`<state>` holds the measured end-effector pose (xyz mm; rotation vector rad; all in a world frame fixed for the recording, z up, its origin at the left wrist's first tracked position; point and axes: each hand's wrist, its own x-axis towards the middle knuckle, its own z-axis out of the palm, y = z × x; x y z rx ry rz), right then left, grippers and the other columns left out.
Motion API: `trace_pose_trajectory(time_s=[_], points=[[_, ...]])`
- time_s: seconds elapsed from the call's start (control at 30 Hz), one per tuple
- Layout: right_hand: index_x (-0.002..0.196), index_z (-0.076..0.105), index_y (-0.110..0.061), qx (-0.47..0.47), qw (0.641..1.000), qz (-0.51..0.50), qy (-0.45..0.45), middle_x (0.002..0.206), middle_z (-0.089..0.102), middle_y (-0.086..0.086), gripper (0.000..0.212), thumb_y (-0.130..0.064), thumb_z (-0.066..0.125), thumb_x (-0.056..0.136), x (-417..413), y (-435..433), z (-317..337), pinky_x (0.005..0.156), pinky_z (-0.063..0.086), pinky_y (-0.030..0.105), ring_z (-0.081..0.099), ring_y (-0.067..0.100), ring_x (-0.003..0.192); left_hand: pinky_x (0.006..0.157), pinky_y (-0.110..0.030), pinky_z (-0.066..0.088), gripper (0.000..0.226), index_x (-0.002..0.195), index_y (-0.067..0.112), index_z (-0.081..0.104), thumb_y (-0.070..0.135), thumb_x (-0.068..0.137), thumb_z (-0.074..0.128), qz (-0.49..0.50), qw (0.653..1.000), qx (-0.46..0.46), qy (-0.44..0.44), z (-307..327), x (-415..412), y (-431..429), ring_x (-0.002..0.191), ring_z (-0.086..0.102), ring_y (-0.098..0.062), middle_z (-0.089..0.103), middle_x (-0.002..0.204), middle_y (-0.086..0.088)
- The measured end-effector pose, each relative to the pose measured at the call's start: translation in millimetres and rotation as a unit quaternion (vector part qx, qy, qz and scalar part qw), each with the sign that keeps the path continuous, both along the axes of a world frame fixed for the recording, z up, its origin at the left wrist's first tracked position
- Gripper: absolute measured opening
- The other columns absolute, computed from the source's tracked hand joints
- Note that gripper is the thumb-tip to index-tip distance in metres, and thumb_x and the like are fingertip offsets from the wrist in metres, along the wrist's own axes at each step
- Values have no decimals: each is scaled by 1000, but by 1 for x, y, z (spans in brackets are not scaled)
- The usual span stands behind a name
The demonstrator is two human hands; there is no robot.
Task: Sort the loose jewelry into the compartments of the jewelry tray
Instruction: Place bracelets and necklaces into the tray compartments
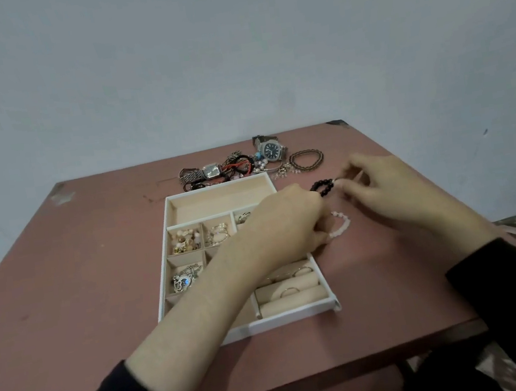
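Observation:
A white jewelry tray [216, 190] with beige compartments lies in the middle of the table. My left hand [283, 224] reaches across it and holds a pale pink bead bracelet [341, 225] just right of the tray. My right hand [390, 187] pinches a black bead bracelet [322, 186] above the table, beside the tray's far right corner. Small earrings and charms [185, 241] fill the left compartments, a silver pendant [184, 280] lies below them, and rings [290, 290] sit on the rolls at the near right.
Loose jewelry lies behind the tray: a square silver watch [211, 171], a blue-faced watch [272, 150], a brown bead bracelet [306, 159] and tangled cords [239, 165]. The pink table [65, 286] meets a grey wall behind; its right edge drops off near my right sleeve.

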<state>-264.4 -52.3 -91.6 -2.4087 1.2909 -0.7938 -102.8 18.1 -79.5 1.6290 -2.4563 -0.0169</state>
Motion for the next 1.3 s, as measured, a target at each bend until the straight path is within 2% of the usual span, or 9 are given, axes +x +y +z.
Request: trace_pose_trajectory(time_s=[0.1, 0.17, 0.3, 0.4, 0.5, 0.63, 0.83, 1.03, 1.3], points=[[82, 57, -21, 49, 983, -28, -176, 68, 64, 1, 10, -17, 58, 91, 4, 4, 6, 53, 47, 18, 58, 7, 48, 79, -38, 46, 23, 99, 14, 61, 32, 89, 51, 1, 999, -37, -9, -1, 0, 2, 100, 54, -27, 65, 96, -8], [84, 56, -18, 70, 962, -30, -261, 67, 63, 10, 8, -13, 57, 91, 6, 7, 11, 45, 50, 22, 58, 10, 44, 78, -41, 46, 25, 101, 13, 58, 33, 90, 46, 9, 997, -53, 48, 1, 3, 4, 96, 57, -27, 66, 96, -7], [93, 56, -9, 61, 943, -6, -326, 72, 63, 12, 2, -7, 55, 92, 12, 13, 18, 51, 51, 20, 64, 13, 53, 76, -40, 45, 15, 98, 8, 55, 21, 93, 50, 19, 974, -111, 199, 17, 16, 12, 85, 58, -24, 64, 91, -5], [91, 58, -14, 53, 942, 31, -331, 79, 65, 11, 7, -7, 58, 90, 22, 23, 25, 58, 51, 19, 64, 16, 64, 71, -27, 43, 13, 98, 7, 53, 19, 95, 49, 15, 957, -164, 239, 32, 33, 27, 80, 56, -14, 61, 86, 1], [89, 60, -19, 70, 941, 76, -323, 79, 64, 8, 12, -6, 60, 89, 36, 35, 33, 56, 50, 18, 63, 12, 65, 66, -19, 47, 7, 96, 11, 52, 18, 95, 49, 40, 941, -169, 290, 40, 55, 43, 73, 58, -6, 60, 80, 8], [89, 62, -17, 92, 938, 127, -309, 74, 62, 3, 13, -5, 61, 87, 60, 53, 39, 61, 51, 20, 59, 11, 62, 68, -30, 56, 6, 97, 15, 52, 20, 94, 50, 93, 915, -152, 363, 39, 82, 58, 74, 65, -5, 62, 83, 9], [92, 65, -14, 132, 932, 183, -283, 75, 64, 1, 13, -3, 64, 85, 89, 75, 39, 63, 53, 22, 64, 19, 62, 69, -31, 59, 2, 94, 17, 52, 16, 94, 51, 141, 879, -147, 431, 30, 112, 74, 76, 68, -12, 61, 86, 2], [91, 66, -13, 156, 930, 213, -257, 75, 65, 2, 13, -2, 64, 84, 104, 84, 36, 65, 52, 20, 65, 14, 63, 71, -38, 59, 2, 94, 15, 53, 13, 93, 52, 157, 869, -149, 444, 25, 126, 83, 76, 67, -17, 61, 85, -1], [92, 67, -13, 205, 918, 233, -247, 72, 67, 1, 13, -4, 65, 84, 105, 88, 34, 65, 52, 20, 67, 16, 61, 70, -35, 59, 10, 88, 23, 52, 15, 93, 51, 159, 867, -146, 450, 21, 130, 88, 74, 67, -13, 63, 88, -7]])
